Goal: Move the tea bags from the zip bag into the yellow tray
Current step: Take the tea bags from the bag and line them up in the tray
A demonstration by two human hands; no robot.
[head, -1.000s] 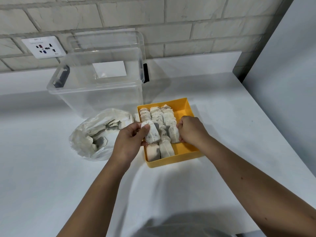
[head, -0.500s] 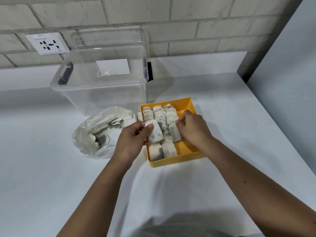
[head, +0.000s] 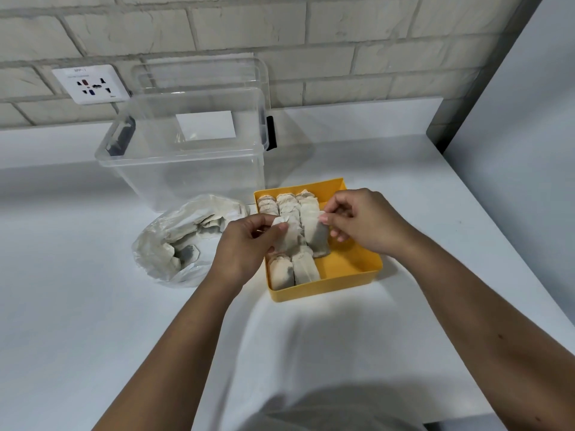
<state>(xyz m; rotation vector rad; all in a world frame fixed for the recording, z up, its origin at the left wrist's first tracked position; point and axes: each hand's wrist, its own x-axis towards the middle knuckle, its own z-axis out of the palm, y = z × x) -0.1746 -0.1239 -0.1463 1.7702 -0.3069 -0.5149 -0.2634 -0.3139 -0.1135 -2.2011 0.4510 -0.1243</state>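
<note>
The yellow tray (head: 351,276) sits in the middle of the white counter, holding several pale tea bags (head: 294,270) in rows along its left side. Left of it lies the open clear zip bag (head: 174,244) with more tea bags inside. My left hand (head: 245,247) pinches one tea bag (head: 287,239) above the tray's left rows. My right hand (head: 364,223) grips another tea bag (head: 317,236) by its upper corner, over the tray's middle. The two held bags hang side by side, touching.
A large clear plastic storage box (head: 186,157) with black side latches stands behind the zip bag and tray, against the brick wall. A wall socket (head: 91,85) is at upper left. A grey wall panel (head: 522,150) borders the counter's right edge.
My right hand has lifted from the tea bags in the tray and now holds one up by its corner. My left hand keeps its tea bag, shifted slightly over the tray.
</note>
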